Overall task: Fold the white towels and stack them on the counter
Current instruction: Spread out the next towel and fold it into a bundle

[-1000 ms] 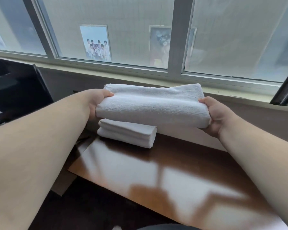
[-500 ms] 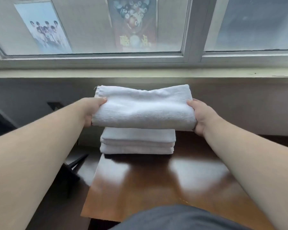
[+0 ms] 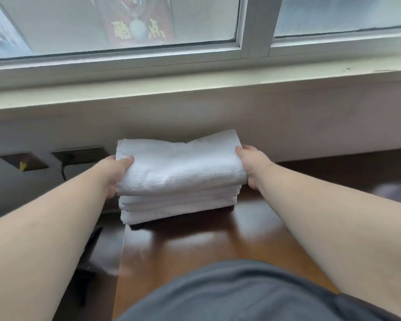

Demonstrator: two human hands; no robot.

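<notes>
Stacking is the step we have in hand: our folded towel (image 3: pixel 181 165) sits at the top of the pile (image 3: pixel 178 208) of white towels, at the far left end of the dark wooden counter (image 3: pixel 195 249), close under the window sill (image 3: pixel 195 89). Our left hand (image 3: pixel 116 172) grips the towel's left end, thumb laid over the top edge and the fingers hidden beneath the cloth; our right hand (image 3: pixel 252 165) grips the right end the same way, thumb on top. We cannot tell for certain whether the towel's full weight already rests on the pile or whether we carry a little of it, since its lower edge meets the layers below with no gap that we can make out. Its right end stands out slightly past the pile beneath, and its far edge humps up in the middle. We judge that the next move calls for squaring the towel over the layers below, then easing both sets of fingers out sideways without dragging the folds open. The pile stands right at the counter's left edge, so a sideways tug could pull it off.
</notes>
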